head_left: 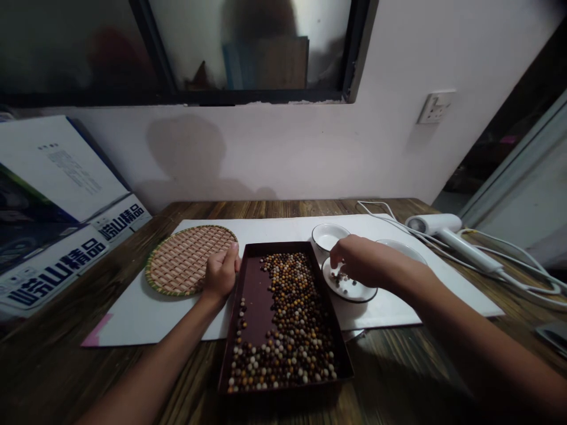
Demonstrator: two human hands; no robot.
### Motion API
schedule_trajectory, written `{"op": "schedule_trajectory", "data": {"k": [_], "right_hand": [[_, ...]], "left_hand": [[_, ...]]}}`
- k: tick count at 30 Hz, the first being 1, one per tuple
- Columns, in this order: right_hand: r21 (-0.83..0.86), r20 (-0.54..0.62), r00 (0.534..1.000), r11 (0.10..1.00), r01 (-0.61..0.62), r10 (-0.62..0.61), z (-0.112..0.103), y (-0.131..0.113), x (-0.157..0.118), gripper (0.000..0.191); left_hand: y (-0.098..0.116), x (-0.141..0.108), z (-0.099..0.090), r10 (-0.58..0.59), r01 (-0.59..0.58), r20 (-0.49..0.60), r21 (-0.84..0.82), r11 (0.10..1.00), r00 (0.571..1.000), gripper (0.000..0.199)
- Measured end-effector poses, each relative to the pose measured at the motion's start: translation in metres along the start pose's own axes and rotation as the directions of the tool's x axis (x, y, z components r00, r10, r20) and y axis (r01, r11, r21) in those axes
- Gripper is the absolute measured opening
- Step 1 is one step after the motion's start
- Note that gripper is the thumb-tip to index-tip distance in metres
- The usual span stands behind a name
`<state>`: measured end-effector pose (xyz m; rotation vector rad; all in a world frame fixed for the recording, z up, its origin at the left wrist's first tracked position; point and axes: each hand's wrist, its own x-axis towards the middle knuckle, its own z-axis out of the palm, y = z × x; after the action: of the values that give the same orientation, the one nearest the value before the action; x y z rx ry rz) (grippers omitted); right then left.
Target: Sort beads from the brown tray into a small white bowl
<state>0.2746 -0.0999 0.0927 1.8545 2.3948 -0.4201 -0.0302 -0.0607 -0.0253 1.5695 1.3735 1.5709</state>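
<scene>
On our wooden table (101, 354), a white sheet (133, 321) carries a dark brown tray (254, 295) filled with small round beads (292, 324) in brown, yellow and cream, bunched toward its right side. Our left hand (220, 274) rests at the tray's left rim, just beside a round woven mat (188, 260), its grip closed with the fingers together. Our right hand (363, 262) hangs over a small white plate (352, 295) with a dark rim and a few beads on it; our fingers hide the grip, so we cannot tell if it is clamped on any. Behind sit a white dish (328, 236) and a second dish (403, 248), partly hidden by our wrist. Further right lies a white hair dryer (432, 224). Leaning boxes (57, 171) at left read 崂山精品 in dark blue; their small print is too tiny to make out.
</scene>
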Motion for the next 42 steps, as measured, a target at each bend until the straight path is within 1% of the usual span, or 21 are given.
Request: {"op": "schedule_trajectory", "data": {"k": [2, 4, 7, 8, 10, 12, 13, 15, 17, 20, 22, 27, 29, 31, 34, 36, 39, 41, 42], "right_hand": [[0.044, -0.040, 0.997, 0.997, 0.066, -0.064, -0.001, -0.007, -0.006, 0.033], [0.076, -0.068, 0.984, 0.983, 0.167, -0.162, -0.001, -0.020, -0.013, 0.032], [0.097, -0.052, 0.950, 0.945, 0.312, -0.308, 0.003, -0.045, -0.027, 0.032], [0.116, -0.027, 0.929, 0.922, 0.370, -0.370, 0.007, -0.053, -0.030, 0.035], [0.157, 0.036, 0.868, 0.861, 0.484, -0.495, 0.019, -0.065, -0.034, 0.043], [0.163, 0.088, 0.806, 0.806, 0.569, -0.586, 0.033, -0.070, -0.032, 0.053], [0.150, 0.102, 0.781, 0.786, 0.600, -0.616, 0.039, -0.071, -0.030, 0.058], [0.127, 0.107, 0.748, 0.755, 0.643, -0.655, 0.048, -0.071, -0.026, 0.058], [0.142, 0.114, 0.735, 0.743, 0.654, -0.668, 0.052, -0.070, -0.022, 0.051], [0.186, 0.160, 0.746, 0.761, 0.621, -0.647, 0.051, -0.073, -0.022, 0.039], [0.207, 0.202, 0.752, 0.778, 0.593, -0.627, 0.050, -0.076, -0.025, 0.035], [0.296, 0.275, 0.755, 0.800, 0.522, -0.595, 0.055, -0.080, -0.026, 0.038], [0.329, 0.291, 0.757, 0.804, 0.495, -0.585, 0.056, -0.080, -0.024, 0.038], [0.344, 0.288, 0.768, 0.810, 0.475, -0.572, 0.052, -0.077, -0.022, 0.037], [0.338, 0.236, 0.801, 0.819, 0.464, -0.551, 0.037, -0.068, -0.020, 0.036], [0.304, 0.172, 0.840, 0.839, 0.452, -0.515, 0.025, -0.055, -0.018, 0.032], [0.188, 0.069, 0.923, 0.913, 0.361, -0.379, 0.009, -0.030, -0.013, 0.023], [0.111, 0.039, 0.966, 0.962, 0.251, -0.256, 0.003, -0.013, -0.007, 0.022], [0.087, 0.039, 0.980, 0.978, 0.190, -0.194, 0.002, -0.005, -0.003, 0.022]], "left_hand": [[-0.001, 0.000, 0.000, 0.000, 0.000, 0.005, 0.010, 1.000, 1.000, 0.055], [-0.001, 0.000, 0.000, 0.000, 0.000, 0.007, 0.010, 1.000, 1.000, 0.055], [0.000, -0.001, 0.000, -0.007, 0.007, 0.006, -0.001, 1.000, 1.000, 0.055], [0.001, -0.001, 0.000, -0.011, 0.011, 0.004, -0.004, 1.000, 1.000, 0.055], [0.003, -0.001, 0.000, -0.017, 0.017, 0.003, -0.004, 1.000, 1.000, 0.055], [0.003, -0.002, 0.001, -0.013, 0.013, 0.005, -0.001, 1.000, 1.000, 0.056], [0.003, -0.002, 0.001, -0.010, 0.010, 0.006, -0.002, 1.000, 1.000, 0.057], [0.002, -0.002, 0.001, -0.007, 0.007, 0.009, -0.008, 1.000, 1.000, 0.057], [0.000, -0.001, 0.000, -0.010, 0.010, 0.012, -0.014, 1.000, 1.000, 0.056], [-0.002, -0.001, 0.000, -0.011, 0.011, 0.005, -0.014, 1.000, 1.000, 0.056], [-0.003, -0.001, 0.000, -0.012, 0.012, 0.004, -0.016, 1.000, 1.000, 0.056], [-0.003, -0.001, 0.000, -0.020, 0.021, 0.012, -0.027, 0.999, 1.000, 0.057], [-0.002, -0.001, 0.000, -0.017, 0.017, 0.009, -0.028, 0.999, 1.000, 0.057], [-0.002, 0.000, 0.000, -0.013, 0.013, 0.009, -0.026, 1.000, 1.000, 0.056], [-0.002, 0.000, 0.001, -0.015, 0.016, 0.012, -0.034, 0.999, 1.000, 0.056], [-0.002, 0.000, 0.001, -0.020, 0.020, 0.012, -0.038, 0.999, 1.000, 0.056], [-0.003, 0.000, 0.001, -0.025, 0.025, 0.011, -0.031, 0.999, 1.000, 0.057], [-0.003, 0.000, 0.001, -0.027, 0.027, 0.010, -0.026, 0.999, 1.000, 0.057], [-0.003, 0.000, 0.001, -0.027, 0.027, 0.010, -0.026, 0.999, 1.000, 0.057]]}}
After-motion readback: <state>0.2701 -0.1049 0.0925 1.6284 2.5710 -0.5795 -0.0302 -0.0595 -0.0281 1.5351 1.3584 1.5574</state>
